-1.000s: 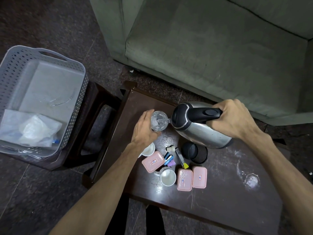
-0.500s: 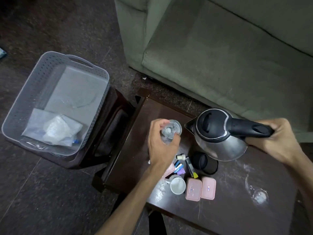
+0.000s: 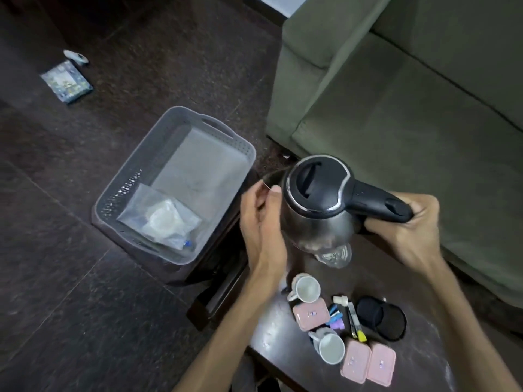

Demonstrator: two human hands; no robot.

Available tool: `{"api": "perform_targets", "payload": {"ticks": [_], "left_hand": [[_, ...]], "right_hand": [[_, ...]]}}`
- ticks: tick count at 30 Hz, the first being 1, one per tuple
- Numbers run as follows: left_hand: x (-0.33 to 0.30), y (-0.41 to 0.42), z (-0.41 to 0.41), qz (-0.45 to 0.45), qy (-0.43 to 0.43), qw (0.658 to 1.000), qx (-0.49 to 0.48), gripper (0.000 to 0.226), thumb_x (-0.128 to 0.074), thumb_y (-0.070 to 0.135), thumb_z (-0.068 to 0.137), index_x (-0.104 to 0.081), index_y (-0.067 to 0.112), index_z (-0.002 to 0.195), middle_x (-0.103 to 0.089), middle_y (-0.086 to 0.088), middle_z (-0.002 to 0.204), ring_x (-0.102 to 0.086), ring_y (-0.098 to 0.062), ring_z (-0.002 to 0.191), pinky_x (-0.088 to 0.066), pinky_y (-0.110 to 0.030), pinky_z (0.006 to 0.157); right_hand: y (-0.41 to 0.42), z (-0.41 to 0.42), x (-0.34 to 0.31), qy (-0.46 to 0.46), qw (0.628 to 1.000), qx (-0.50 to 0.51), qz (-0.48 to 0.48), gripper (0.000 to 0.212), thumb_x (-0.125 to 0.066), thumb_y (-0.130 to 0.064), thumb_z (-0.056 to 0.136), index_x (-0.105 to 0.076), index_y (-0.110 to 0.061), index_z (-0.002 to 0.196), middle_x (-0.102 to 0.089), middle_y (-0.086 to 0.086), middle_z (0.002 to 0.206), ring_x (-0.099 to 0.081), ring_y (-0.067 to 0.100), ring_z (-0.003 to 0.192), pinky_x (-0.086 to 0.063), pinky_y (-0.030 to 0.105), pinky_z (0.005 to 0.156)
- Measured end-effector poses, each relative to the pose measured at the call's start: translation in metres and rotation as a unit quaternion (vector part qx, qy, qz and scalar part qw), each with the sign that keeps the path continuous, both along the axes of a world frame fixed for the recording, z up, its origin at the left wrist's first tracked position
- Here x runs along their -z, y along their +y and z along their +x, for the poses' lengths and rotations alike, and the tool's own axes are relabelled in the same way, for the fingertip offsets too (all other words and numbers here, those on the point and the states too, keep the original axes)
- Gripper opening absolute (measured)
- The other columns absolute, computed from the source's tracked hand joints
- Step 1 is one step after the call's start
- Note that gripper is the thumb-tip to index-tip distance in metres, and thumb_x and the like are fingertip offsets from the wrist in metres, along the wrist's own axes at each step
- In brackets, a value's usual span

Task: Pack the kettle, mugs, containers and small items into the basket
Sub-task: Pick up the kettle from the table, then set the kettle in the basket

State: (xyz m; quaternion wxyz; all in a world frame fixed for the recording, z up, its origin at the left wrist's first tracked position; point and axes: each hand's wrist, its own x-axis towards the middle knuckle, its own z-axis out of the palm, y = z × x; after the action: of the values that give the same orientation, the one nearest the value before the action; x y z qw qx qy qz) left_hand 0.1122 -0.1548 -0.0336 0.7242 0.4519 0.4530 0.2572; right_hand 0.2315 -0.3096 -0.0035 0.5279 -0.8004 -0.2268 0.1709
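Note:
The steel kettle (image 3: 317, 222), with its black lid and handle, hangs upright above the table's far left corner, close to the grey basket (image 3: 119, 193). My right hand (image 3: 407, 230) grips the handle. My left hand (image 3: 263, 222) lies against the kettle's left side, thumb on the steel. A clear glass (image 3: 335, 254) stands on the table just below the kettle. Nearer me lie two white mugs (image 3: 305, 288) (image 3: 329, 348), three pink containers (image 3: 310, 314) (image 3: 355, 362) (image 3: 380, 364), and small items (image 3: 338, 318).
The basket sits on a dark stool left of the dark table (image 3: 410, 278) and holds a plastic bag (image 3: 164, 222) at its near end. A black round base (image 3: 382, 316) lies on the table. A green sofa (image 3: 396, 108) stands behind. A packet (image 3: 66, 82) lies on the floor.
The kettle has been lifted and carried left toward the basket. My left hand let go of the glass, which now stands on the table, and moved onto the kettle's side.

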Motion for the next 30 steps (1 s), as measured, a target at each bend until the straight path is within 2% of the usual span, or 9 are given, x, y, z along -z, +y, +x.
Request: {"api": "perform_targets", "payload": {"ticks": [4, 7, 11, 16, 19, 21, 25, 27, 30], "left_hand": [[-0.018, 0.071, -0.008, 0.048, -0.014, 0.998, -0.046, 0.047, -0.058, 0.032, 0.093, -0.065, 0.004, 0.130, -0.071, -0.012, 0.127, -0.068, -0.010, 0.109, -0.054, -0.023, 0.095], [-0.026, 0.119, -0.014, 0.084, 0.003, 0.994, -0.071, 0.042, -0.057, 0.035, 0.092, -0.069, 0.015, 0.128, -0.069, -0.010, 0.130, -0.065, -0.015, 0.119, -0.052, -0.036, 0.107], [-0.022, 0.176, -0.020, 0.111, 0.019, 0.988, -0.106, 0.030, -0.055, 0.038, 0.090, -0.072, 0.035, 0.114, -0.067, -0.007, 0.132, -0.062, -0.020, 0.125, -0.046, -0.049, 0.113], [0.005, 0.232, -0.019, 0.125, 0.055, 0.988, -0.076, 0.028, -0.049, 0.028, 0.092, -0.074, 0.024, 0.102, -0.062, -0.020, 0.131, -0.056, -0.016, 0.109, -0.041, -0.058, 0.112], [0.024, 0.252, -0.018, 0.132, 0.087, 0.987, -0.018, 0.030, -0.044, 0.025, 0.093, -0.074, 0.021, 0.098, -0.063, -0.025, 0.127, -0.058, -0.037, 0.120, -0.040, -0.064, 0.112], [0.035, 0.259, -0.017, 0.143, 0.101, 0.985, 0.005, 0.032, -0.043, 0.021, 0.092, -0.075, 0.024, 0.098, -0.068, -0.021, 0.121, -0.055, -0.043, 0.126, -0.042, -0.063, 0.110], [0.052, 0.264, -0.022, 0.134, 0.113, 0.984, 0.031, 0.034, -0.044, 0.023, 0.088, -0.076, 0.030, 0.099, -0.068, -0.017, 0.119, -0.057, -0.022, 0.109, -0.044, -0.059, 0.109], [0.058, 0.262, -0.022, 0.131, 0.107, 0.984, 0.052, 0.037, -0.045, 0.022, 0.089, -0.076, 0.028, 0.108, -0.065, -0.019, 0.126, -0.060, -0.022, 0.116, -0.044, -0.061, 0.112], [0.061, 0.258, -0.020, 0.156, 0.119, 0.979, 0.049, 0.037, -0.043, 0.024, 0.090, -0.074, 0.035, 0.108, -0.064, -0.007, 0.125, -0.058, -0.015, 0.120, -0.046, -0.045, 0.112]], "right_hand": [[0.082, -0.001, 0.001, 0.008, 0.997, -0.034, 0.068, 0.009, -0.065, -0.004, 0.057, -0.058, -0.010, 0.058, -0.040, -0.013, 0.059, -0.036, 0.007, 0.058, -0.023, 0.033, 0.042], [0.140, -0.003, 0.004, 0.012, 0.993, -0.047, 0.104, 0.015, -0.065, -0.001, 0.057, -0.050, -0.001, 0.057, -0.038, -0.010, 0.060, -0.035, 0.008, 0.058, -0.021, 0.035, 0.043], [0.207, -0.010, 0.017, 0.020, 0.988, -0.068, 0.134, 0.019, -0.063, 0.002, 0.058, -0.045, -0.004, 0.058, -0.034, -0.016, 0.056, -0.030, -0.001, 0.054, -0.018, 0.023, 0.045], [0.264, -0.019, 0.059, 0.052, 0.987, -0.048, 0.141, 0.028, -0.063, -0.002, 0.059, -0.035, -0.007, 0.054, -0.029, -0.007, 0.060, -0.025, 0.007, 0.057, -0.016, 0.029, 0.049], [0.277, -0.023, 0.089, 0.050, 0.988, -0.033, 0.141, 0.031, -0.064, -0.011, 0.059, -0.034, -0.007, 0.054, -0.029, -0.002, 0.061, -0.026, 0.010, 0.060, -0.016, 0.033, 0.050], [0.280, -0.026, 0.106, 0.046, 0.989, -0.023, 0.135, 0.032, -0.065, -0.012, 0.060, -0.034, -0.010, 0.054, -0.029, -0.004, 0.061, -0.026, 0.008, 0.059, -0.016, 0.029, 0.050], [0.278, -0.033, 0.136, 0.032, 0.993, -0.026, 0.109, 0.030, -0.067, -0.001, 0.063, -0.037, -0.002, 0.055, -0.031, -0.003, 0.060, -0.028, 0.009, 0.057, -0.019, 0.034, 0.048], [0.272, -0.033, 0.146, 0.032, 0.993, -0.015, 0.110, 0.032, -0.066, -0.001, 0.063, -0.035, -0.004, 0.055, -0.031, -0.003, 0.059, -0.028, 0.008, 0.056, -0.019, 0.031, 0.049], [0.269, -0.032, 0.151, 0.028, 0.994, -0.013, 0.107, 0.034, -0.066, -0.004, 0.065, -0.034, -0.006, 0.056, -0.030, -0.004, 0.058, -0.027, 0.008, 0.056, -0.020, 0.029, 0.049]]}}
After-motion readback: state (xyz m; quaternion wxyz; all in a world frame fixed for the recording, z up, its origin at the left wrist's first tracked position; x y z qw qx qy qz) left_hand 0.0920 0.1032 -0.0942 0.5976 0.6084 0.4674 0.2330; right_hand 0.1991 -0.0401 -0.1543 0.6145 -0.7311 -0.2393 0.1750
